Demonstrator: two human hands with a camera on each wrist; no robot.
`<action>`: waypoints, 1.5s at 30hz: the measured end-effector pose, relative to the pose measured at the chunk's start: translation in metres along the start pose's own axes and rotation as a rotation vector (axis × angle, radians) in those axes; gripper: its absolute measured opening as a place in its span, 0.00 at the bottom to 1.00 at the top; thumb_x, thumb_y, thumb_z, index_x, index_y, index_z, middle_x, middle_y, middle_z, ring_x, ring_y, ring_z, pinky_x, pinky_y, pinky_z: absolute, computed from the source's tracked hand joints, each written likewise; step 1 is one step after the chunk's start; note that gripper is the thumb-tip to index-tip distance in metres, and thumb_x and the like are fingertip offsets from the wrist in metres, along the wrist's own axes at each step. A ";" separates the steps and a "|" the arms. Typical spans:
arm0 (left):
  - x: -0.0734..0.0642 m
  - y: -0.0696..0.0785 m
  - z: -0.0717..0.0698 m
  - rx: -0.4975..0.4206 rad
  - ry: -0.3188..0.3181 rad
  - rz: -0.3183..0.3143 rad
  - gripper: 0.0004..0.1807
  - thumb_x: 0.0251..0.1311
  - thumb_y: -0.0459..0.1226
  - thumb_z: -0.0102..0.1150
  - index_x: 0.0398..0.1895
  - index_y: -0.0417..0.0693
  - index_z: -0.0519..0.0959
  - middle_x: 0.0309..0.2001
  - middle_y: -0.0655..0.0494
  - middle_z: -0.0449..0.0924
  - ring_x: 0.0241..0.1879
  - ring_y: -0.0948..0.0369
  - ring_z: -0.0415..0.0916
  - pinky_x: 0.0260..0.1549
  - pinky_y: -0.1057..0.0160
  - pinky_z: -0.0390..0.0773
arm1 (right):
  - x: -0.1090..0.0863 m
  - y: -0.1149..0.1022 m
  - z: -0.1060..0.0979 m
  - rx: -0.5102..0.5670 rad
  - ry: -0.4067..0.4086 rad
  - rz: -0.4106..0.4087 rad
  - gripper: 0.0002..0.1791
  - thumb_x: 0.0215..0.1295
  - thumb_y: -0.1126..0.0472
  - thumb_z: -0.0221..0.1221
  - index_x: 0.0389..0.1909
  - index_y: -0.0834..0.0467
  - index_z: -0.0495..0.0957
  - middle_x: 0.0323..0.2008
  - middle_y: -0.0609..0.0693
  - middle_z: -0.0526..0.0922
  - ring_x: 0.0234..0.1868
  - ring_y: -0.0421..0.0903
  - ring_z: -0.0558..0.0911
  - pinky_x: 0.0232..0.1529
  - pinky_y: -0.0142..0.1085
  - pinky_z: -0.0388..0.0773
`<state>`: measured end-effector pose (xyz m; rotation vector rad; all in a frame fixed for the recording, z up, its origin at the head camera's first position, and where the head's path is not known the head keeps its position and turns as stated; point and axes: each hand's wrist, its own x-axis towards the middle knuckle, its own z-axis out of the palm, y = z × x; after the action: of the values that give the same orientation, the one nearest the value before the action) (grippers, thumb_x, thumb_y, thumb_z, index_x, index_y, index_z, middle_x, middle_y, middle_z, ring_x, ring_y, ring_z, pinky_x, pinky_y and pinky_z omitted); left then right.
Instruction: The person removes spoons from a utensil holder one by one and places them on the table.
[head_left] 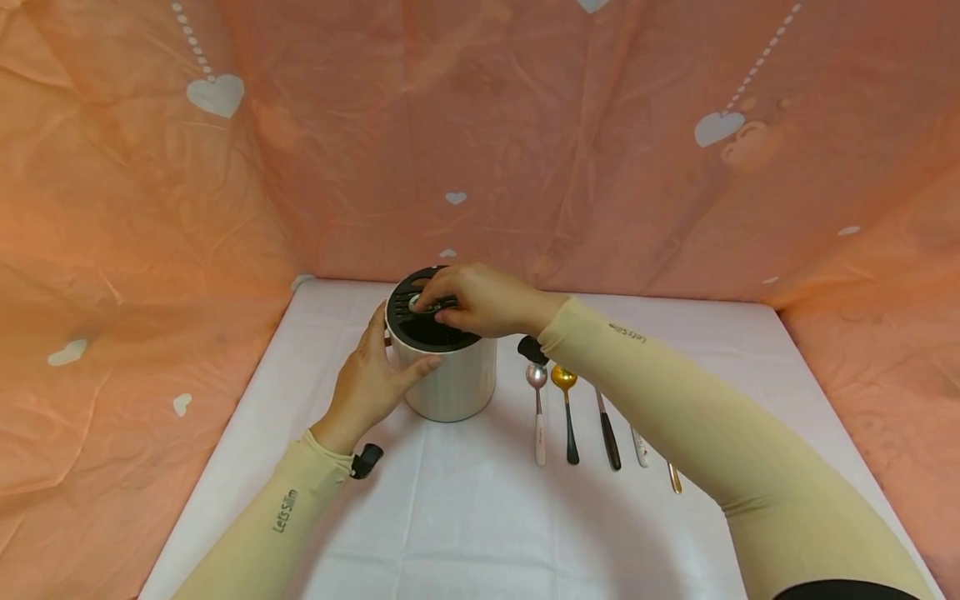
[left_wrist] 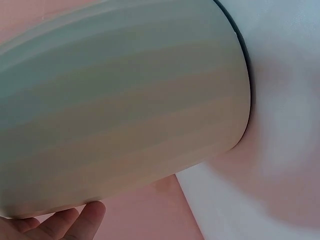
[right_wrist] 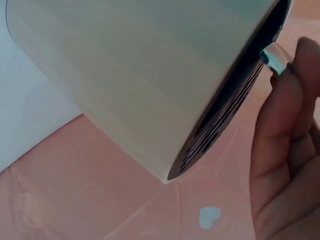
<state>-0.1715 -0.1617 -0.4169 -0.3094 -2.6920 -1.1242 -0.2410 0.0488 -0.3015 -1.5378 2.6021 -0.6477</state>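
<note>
A white cylindrical container (head_left: 453, 387) with a black slotted lid (head_left: 427, 336) stands upright near the back of the table. My left hand (head_left: 367, 379) holds it from the left, thumb across the front and fingers round the far side. In the left wrist view, fingertips (left_wrist: 90, 215) lie against the ribbed wall (left_wrist: 125, 110). Over the lid, my right hand (head_left: 483, 298) pinches a small shiny silvery piece (right_wrist: 275, 57) between thumb and finger, right at the lid's surface; I cannot tell what it belongs to.
Right of the container lie a pink spoon (head_left: 536, 377), a gold spoon with a dark handle (head_left: 571, 437), a dark-handled utensil (head_left: 609, 442), a white handle (head_left: 640, 448) and a gold handle (head_left: 674, 478), partly under the right sleeve (head_left: 652, 383). A pink curtain (head_left: 525, 167) hangs behind.
</note>
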 end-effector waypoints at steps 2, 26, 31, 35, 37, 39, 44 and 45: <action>0.000 0.001 0.001 -0.002 -0.001 0.004 0.60 0.53 0.65 0.66 0.80 0.54 0.44 0.71 0.43 0.61 0.55 0.42 0.75 0.44 0.39 0.75 | -0.001 0.000 -0.001 -0.007 -0.003 0.015 0.16 0.66 0.68 0.62 0.53 0.54 0.85 0.57 0.51 0.81 0.62 0.44 0.75 0.62 0.36 0.67; 0.002 0.001 0.003 -0.005 0.004 0.013 0.60 0.54 0.64 0.67 0.80 0.52 0.44 0.71 0.41 0.61 0.55 0.41 0.75 0.44 0.38 0.74 | -0.026 0.010 -0.004 -0.045 0.090 0.031 0.15 0.67 0.70 0.60 0.50 0.53 0.86 0.52 0.49 0.83 0.55 0.45 0.79 0.55 0.39 0.74; 0.002 -0.001 0.003 -0.004 0.006 0.018 0.59 0.54 0.64 0.67 0.80 0.53 0.45 0.71 0.42 0.61 0.55 0.42 0.75 0.45 0.38 0.74 | -0.031 0.013 -0.008 -0.055 0.095 0.059 0.16 0.67 0.70 0.60 0.52 0.54 0.85 0.54 0.53 0.82 0.54 0.47 0.80 0.52 0.40 0.75; 0.002 -0.001 0.002 -0.004 -0.005 0.007 0.60 0.54 0.65 0.66 0.80 0.53 0.44 0.72 0.43 0.60 0.56 0.42 0.74 0.45 0.38 0.74 | -0.035 0.013 -0.011 -0.063 0.106 0.072 0.18 0.65 0.70 0.60 0.53 0.54 0.84 0.51 0.50 0.82 0.44 0.45 0.80 0.44 0.39 0.75; 0.002 -0.001 0.002 -0.003 -0.009 0.001 0.60 0.54 0.65 0.66 0.80 0.53 0.43 0.72 0.43 0.60 0.56 0.42 0.74 0.45 0.37 0.74 | -0.036 0.014 -0.011 -0.063 0.112 0.075 0.19 0.65 0.70 0.60 0.55 0.54 0.83 0.51 0.50 0.82 0.42 0.46 0.79 0.41 0.39 0.75; 0.001 0.000 0.002 -0.002 -0.011 -0.003 0.60 0.53 0.65 0.66 0.80 0.53 0.43 0.72 0.43 0.60 0.56 0.42 0.74 0.45 0.37 0.74 | -0.037 0.014 -0.011 -0.064 0.114 0.081 0.20 0.65 0.70 0.60 0.57 0.55 0.82 0.53 0.50 0.82 0.42 0.46 0.79 0.41 0.39 0.75; 0.002 0.000 0.002 -0.009 -0.006 0.006 0.59 0.53 0.65 0.66 0.80 0.55 0.45 0.72 0.44 0.61 0.56 0.42 0.74 0.45 0.38 0.75 | -0.039 0.015 -0.012 -0.083 0.112 0.102 0.23 0.64 0.70 0.61 0.60 0.57 0.80 0.56 0.51 0.81 0.44 0.47 0.79 0.43 0.39 0.75; 0.002 0.000 0.002 -0.010 -0.007 0.006 0.59 0.53 0.65 0.66 0.80 0.56 0.45 0.72 0.44 0.61 0.56 0.42 0.74 0.45 0.38 0.75 | -0.040 0.015 -0.012 -0.088 0.112 0.104 0.23 0.64 0.71 0.61 0.60 0.57 0.80 0.56 0.51 0.81 0.44 0.47 0.79 0.42 0.40 0.75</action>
<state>-0.1736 -0.1599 -0.4179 -0.3237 -2.6904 -1.1367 -0.2369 0.0927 -0.3031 -1.4155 2.8077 -0.6359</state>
